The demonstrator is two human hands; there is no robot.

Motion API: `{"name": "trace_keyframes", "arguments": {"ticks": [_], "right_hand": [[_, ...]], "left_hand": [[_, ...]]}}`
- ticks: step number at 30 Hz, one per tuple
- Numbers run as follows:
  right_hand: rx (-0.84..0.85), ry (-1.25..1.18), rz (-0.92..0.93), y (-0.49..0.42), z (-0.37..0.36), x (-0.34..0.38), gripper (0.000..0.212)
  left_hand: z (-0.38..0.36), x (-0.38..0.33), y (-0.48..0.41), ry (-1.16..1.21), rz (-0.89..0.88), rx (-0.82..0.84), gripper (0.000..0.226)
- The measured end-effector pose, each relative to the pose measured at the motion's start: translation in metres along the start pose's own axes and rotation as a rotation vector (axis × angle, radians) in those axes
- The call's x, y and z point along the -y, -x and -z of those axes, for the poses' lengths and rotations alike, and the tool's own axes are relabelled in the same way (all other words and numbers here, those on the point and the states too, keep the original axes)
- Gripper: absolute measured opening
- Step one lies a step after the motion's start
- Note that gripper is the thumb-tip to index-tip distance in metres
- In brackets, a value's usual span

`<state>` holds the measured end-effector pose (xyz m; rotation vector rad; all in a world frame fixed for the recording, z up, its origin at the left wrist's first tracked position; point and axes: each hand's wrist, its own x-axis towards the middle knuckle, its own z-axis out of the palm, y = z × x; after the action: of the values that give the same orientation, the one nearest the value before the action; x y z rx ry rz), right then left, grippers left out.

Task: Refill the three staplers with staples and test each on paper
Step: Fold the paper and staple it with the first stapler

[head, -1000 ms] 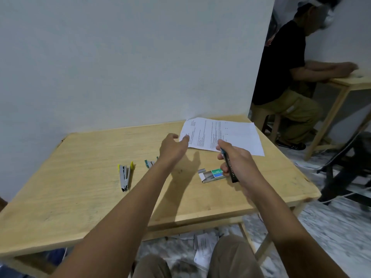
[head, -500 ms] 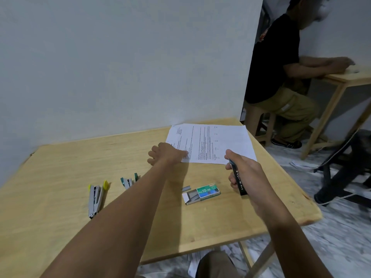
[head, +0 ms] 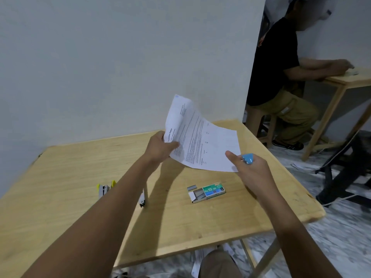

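1. My left hand [head: 160, 147] pinches the printed paper [head: 202, 141], one edge raised above the surface [head: 80, 177].
2. My right hand [head: 251, 169] curls round the blue stapler [head: 248, 158].
3. The staple box [head: 213, 190] lies slid open with staples [head: 198, 194] inside and a loose strip [head: 192, 188] just beside it.
4. The yellow stapler [head: 104, 189] lies far left.

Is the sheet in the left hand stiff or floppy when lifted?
Probably floppy: pinched at one edge by the left hand, the sheet bends in a curve. Likely light too: one hand lifts it.
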<state>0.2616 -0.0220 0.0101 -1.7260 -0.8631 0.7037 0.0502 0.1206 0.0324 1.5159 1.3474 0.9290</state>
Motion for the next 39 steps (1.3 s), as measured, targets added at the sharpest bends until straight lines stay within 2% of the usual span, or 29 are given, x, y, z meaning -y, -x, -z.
{"name": "trace_keyframes", "arguments": {"ticks": [4, 11, 17, 20, 23, 26, 27, 29, 31, 32, 33, 34, 36, 37, 39], "right_hand": [[-0.055, 0.015, -0.074, -0.01, 0.002, 0.003, 0.047], [0.098, -0.099, -0.171, -0.004, -0.017, 0.027, 0.038], [0.092, -0.263, -0.023, 0.013, -0.029, 0.043, 0.022], [0.15, -0.292, 0.029, 0.026, -0.039, 0.051, 0.029], [0.207, -0.329, 0.008, 0.037, -0.051, 0.056, 0.054], [0.247, -0.416, -0.038, 0.04, -0.063, 0.057, 0.06], [0.255, -0.449, -0.044, 0.041, -0.066, 0.056, 0.062], [0.273, -0.532, -0.047, 0.047, -0.066, 0.058, 0.063], [0.312, -0.624, -0.038, 0.051, -0.064, 0.058, 0.047], [0.337, -0.67, -0.03, 0.052, -0.062, 0.057, 0.034], [0.36, -0.71, -0.02, 0.052, -0.061, 0.056, 0.023], [0.374, -0.737, -0.006, 0.052, -0.059, 0.054, 0.017], [0.381, -0.732, 0.007, 0.051, -0.059, 0.052, 0.019], [0.375, -0.706, 0.011, 0.052, -0.059, 0.053, 0.023], [0.366, -0.666, -0.004, 0.053, -0.059, 0.056, 0.029]], "left_hand": [[0.033, -0.014, 0.025, 0.159, -0.047, 0.041, 0.033], [0.067, -0.031, 0.064, 0.323, -0.095, 0.058, 0.031], [0.079, -0.032, 0.086, 0.042, -0.279, -0.204, 0.023], [0.073, -0.027, 0.091, -0.143, -0.41, -0.271, 0.021], [0.058, -0.03, 0.105, -0.186, -0.491, -0.189, 0.011], [0.045, -0.035, 0.122, -0.101, -0.525, 0.041, 0.014], [0.042, -0.036, 0.127, -0.03, -0.518, 0.081, 0.017], [0.038, -0.036, 0.131, 0.174, -0.456, -0.003, 0.027], [0.039, -0.034, 0.132, 0.328, -0.313, -0.214, 0.033], [0.042, -0.03, 0.13, 0.354, -0.194, -0.26, 0.032], [0.047, -0.026, 0.128, 0.362, -0.055, -0.209, 0.032], [0.052, -0.021, 0.127, 0.356, 0.072, -0.071, 0.036], [0.056, -0.009, 0.127, 0.4, 0.24, 0.223, 0.039], [0.056, -0.006, 0.128, 0.459, 0.265, 0.287, 0.038], [0.056, -0.006, 0.129, 0.554, 0.237, 0.245, 0.035]]}}
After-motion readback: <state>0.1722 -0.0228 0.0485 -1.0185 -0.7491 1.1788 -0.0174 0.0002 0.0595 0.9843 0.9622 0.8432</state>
